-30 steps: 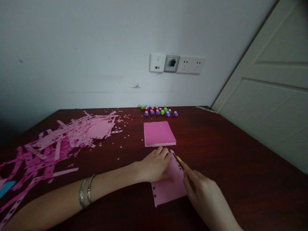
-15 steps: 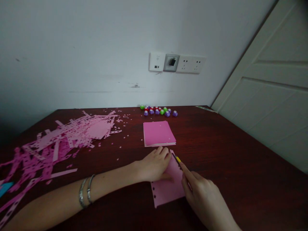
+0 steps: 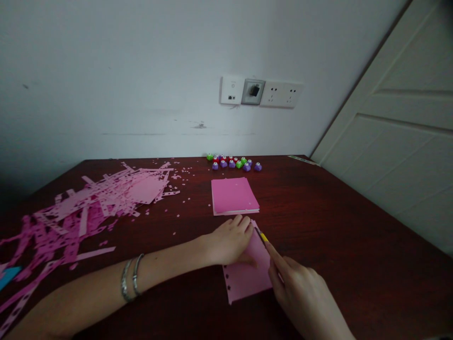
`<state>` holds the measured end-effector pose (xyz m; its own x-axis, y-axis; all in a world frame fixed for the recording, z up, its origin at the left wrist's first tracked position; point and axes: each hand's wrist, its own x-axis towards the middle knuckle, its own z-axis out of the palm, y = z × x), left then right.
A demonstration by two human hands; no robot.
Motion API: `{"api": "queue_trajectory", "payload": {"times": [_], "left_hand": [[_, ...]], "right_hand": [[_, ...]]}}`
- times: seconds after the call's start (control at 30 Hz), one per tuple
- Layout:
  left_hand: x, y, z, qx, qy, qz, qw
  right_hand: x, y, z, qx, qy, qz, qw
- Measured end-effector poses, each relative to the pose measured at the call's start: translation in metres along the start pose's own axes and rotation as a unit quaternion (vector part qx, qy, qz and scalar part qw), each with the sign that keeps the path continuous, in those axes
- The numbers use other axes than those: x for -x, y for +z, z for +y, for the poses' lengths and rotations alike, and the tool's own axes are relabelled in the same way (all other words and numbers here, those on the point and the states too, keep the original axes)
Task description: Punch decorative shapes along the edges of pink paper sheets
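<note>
My left hand point(image 3: 231, 241) lies palm down with its fingers stretched over a pink paper sheet point(image 3: 247, 278), pressing on it. Small punched holes run along the sheet's left edge. My right hand point(image 3: 300, 281) is closed around a slim yellow craft knife point(image 3: 263, 236), whose dark, narrow tip points up and left along the sheet's right edge. Most of the knife is hidden by my fingers. Just beyond my left fingertips sits a square stack of pink paper point(image 3: 233, 195).
A heap of pink paper strips and scraps point(image 3: 116, 193) covers the table's left side, with tiny punched bits around it. Several small purple, green and red punches point(image 3: 231, 164) stand near the wall. A blue piece point(image 3: 9, 276) lies at far left; wall sockets point(image 3: 279, 95) are above.
The craft knife has shifted very slightly along the sheet's right edge, and more of its yellow body shows. My left hand stays pressed on the sheet.
</note>
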<state>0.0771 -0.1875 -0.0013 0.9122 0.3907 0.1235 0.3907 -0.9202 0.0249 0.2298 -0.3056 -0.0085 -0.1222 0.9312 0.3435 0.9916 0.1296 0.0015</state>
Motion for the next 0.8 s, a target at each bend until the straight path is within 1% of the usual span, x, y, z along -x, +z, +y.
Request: {"api": "queue_trajectory", "payload": {"times": [0.1, 0.3, 0.5, 0.8], "left_hand": [[0.000, 0.001, 0.000, -0.003, 0.000, 0.006, 1.000], [0.000, 0.001, 0.000, -0.007, -0.002, -0.001, 1.000], [-0.001, 0.001, 0.000, -0.006, -0.004, -0.006, 1.000], [0.000, 0.000, 0.001, 0.000, -0.011, -0.022, 1.000]], "right_hand": [[0.002, -0.001, 0.000, -0.015, 0.001, -0.002, 1.000], [0.009, 0.000, 0.000, -0.020, 0.010, -0.008, 1.000], [0.013, 0.000, 0.001, -0.009, -0.006, -0.015, 1.000], [0.023, -0.001, 0.003, -0.027, -0.017, 0.018, 0.999]]}}
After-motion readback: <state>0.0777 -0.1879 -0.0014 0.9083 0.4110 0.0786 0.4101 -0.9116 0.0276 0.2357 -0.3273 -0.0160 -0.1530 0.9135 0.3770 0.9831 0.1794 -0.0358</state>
